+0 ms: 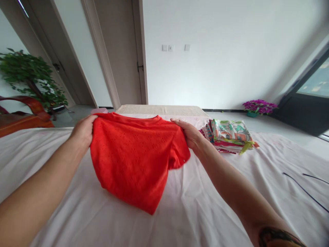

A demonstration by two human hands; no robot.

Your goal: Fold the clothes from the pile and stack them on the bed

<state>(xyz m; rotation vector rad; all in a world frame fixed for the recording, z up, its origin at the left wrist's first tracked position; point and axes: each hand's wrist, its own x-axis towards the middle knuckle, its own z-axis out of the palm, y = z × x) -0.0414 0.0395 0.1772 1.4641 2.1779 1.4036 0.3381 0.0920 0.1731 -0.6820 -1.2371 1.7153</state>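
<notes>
A red knitted short-sleeved top (133, 157) hangs in front of me above the white sheet of a bed (195, 209). My left hand (82, 130) is closed on its left shoulder. My right hand (189, 132) grips the right shoulder, just above the short sleeve. The top is stretched between both hands with its neckline upward, and its lower hem droops down to the sheet.
A stack of folded patterned clothes (228, 135) lies on the bed just right of my right hand. A thin black cable (303, 190) runs across the sheet at the right. Behind are a potted green plant (28, 77), a red wooden chair (23, 115), doors and purple flowers (258, 106).
</notes>
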